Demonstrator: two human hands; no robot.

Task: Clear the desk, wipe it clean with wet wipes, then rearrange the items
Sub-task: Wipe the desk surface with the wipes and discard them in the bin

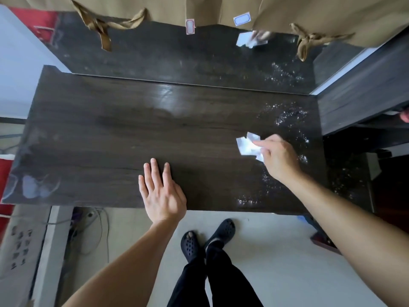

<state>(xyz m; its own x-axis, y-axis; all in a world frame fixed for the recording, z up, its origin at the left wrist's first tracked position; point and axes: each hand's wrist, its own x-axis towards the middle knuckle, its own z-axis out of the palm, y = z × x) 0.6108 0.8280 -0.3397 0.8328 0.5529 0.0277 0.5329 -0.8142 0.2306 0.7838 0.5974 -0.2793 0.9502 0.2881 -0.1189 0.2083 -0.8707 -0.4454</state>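
Observation:
The dark wood desk [110,134] fills the middle of the view, with nothing standing on it. My right hand [277,157] presses a crumpled white wet wipe [247,146] onto the desk's right part. Shiny wet droplets [290,116] speckle the surface around and beyond that hand. My left hand [161,191] lies flat on the desk near its front edge, fingers spread, holding nothing.
A mirror panel [177,54] behind the desk reflects the wipe and hand. Tan curtains with tie bands [309,9] hang above it. A dark shelf unit [363,89] stands to the right. Cables [97,218] lie on the floor at the left, and my feet in black clogs [208,238] stand below the desk.

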